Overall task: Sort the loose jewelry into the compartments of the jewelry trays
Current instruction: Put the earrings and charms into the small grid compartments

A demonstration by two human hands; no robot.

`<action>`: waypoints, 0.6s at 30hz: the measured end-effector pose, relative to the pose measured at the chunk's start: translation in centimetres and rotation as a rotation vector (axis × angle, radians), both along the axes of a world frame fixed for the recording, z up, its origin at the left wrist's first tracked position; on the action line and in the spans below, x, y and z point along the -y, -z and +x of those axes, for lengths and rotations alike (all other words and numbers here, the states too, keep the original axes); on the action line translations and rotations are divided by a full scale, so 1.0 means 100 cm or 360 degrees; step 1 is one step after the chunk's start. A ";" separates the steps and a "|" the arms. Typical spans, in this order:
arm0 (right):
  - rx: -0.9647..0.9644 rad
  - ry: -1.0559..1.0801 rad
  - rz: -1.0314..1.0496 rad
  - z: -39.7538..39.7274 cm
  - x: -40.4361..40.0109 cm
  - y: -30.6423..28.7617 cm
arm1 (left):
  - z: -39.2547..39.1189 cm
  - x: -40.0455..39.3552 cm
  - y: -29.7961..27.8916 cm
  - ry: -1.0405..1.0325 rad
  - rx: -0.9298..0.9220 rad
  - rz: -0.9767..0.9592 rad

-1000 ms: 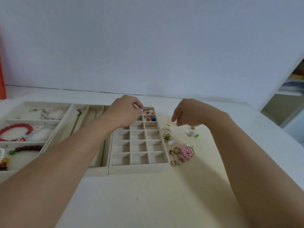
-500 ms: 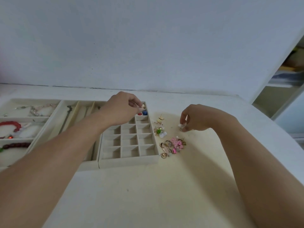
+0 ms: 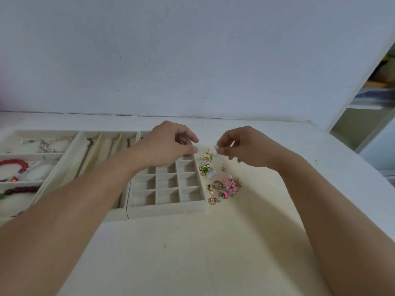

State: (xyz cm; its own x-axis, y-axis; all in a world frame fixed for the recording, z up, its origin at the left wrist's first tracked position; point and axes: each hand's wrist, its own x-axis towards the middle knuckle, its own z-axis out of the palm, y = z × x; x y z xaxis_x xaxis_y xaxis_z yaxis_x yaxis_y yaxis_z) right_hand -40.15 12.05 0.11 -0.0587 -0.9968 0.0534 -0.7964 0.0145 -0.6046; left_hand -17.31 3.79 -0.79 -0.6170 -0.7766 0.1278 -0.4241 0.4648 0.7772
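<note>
Two bare forearms reached in from the near edge over a cream tabletop point(image 3: 192, 253). Ahead of them sat a beige grid tray point(image 3: 168, 190) of small square compartments, with a loose pile of jewelry just to its right on the table: a gold ring point(image 3: 212, 200), pink flower earrings point(image 3: 230, 186), then a green-and-white piece point(image 3: 207, 170) and gold studs point(image 3: 206, 155) farther back. The left hand point(image 3: 168, 144) hovered over the tray's far right corner, fingers curled and thumb to fingertips; what it held, if anything, could not be made out. The right hand point(image 3: 245, 146) pinched a tiny pale item point(image 3: 216, 148) above the gold studs. To the left lay a long-slotted tray point(image 3: 94, 159) with chains and a wider tray point(image 3: 32, 155) holding a red bead bracelet point(image 3: 16, 164). A pale wall point(image 3: 192, 60) rose behind.
</note>
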 end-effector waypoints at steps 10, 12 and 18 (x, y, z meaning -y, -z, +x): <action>0.0785 -0.0153 -0.0058 0.017 -0.004 -0.004 | -0.005 -0.011 -0.004 0.0174 0.0000 0.0082; 0.0820 -0.0159 -0.0054 0.017 -0.004 -0.004 | -0.005 -0.012 -0.003 0.0165 -0.0023 0.0079; 0.0874 -0.0142 -0.0047 0.020 -0.004 -0.001 | -0.007 -0.013 -0.002 0.0112 -0.0113 0.0076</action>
State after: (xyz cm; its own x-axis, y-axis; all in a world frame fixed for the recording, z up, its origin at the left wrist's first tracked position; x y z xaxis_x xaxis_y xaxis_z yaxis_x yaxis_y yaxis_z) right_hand -38.17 12.41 0.25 -0.0011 -0.9978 0.0669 -0.3617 -0.0620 -0.9302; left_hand -17.97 5.09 -0.61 -0.6611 -0.7377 0.1368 -0.3347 0.4532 0.8262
